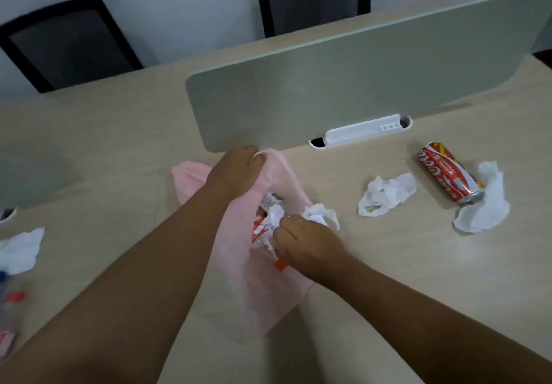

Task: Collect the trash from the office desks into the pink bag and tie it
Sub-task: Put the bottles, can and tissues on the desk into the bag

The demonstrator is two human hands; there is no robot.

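Pink bag (268, 294) lay on bench (388, 309), mouth held up by left hand (236, 174), grip hooked through its handle. Right hand (304, 243) grip pinched tissue (274, 216) at the mouth. Risk: handle could slip, mouth collapse, tissue spill. Right of bag, can (448, 173) showed Coca-Cola script and could roll. Print on wrapper (270, 201) inside bag was unreadable.

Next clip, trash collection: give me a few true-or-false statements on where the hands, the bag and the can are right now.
1. The left hand grips the pink bag by its handle. True.
2. The red can stands upright. False: it lies on its side on the desk.
3. The right hand pinches crumpled white paper at the bag's mouth. True.
4. All trash is bagged. False: the can and a white tissue lie outside the bag.
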